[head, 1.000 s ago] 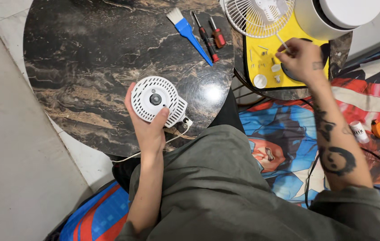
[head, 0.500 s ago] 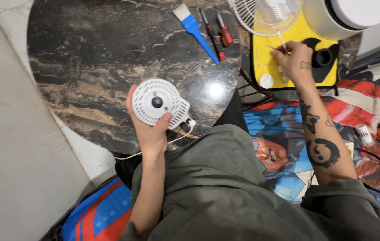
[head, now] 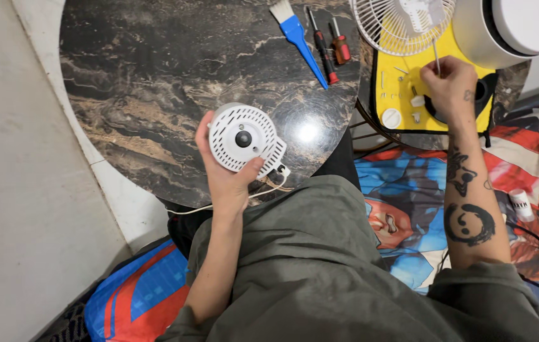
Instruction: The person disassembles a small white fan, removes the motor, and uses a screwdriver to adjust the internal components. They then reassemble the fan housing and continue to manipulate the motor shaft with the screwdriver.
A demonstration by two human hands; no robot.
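Left hand grasping a round white vented housing over the dark marble table, blue brush at one o'clock, right hand clenched around a thin rod above the yellow mat.

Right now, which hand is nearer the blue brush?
Left. The left hand, holding the white fan housing, sits below-left of the blue brush; the right hand is farther off, over the yellow mat.
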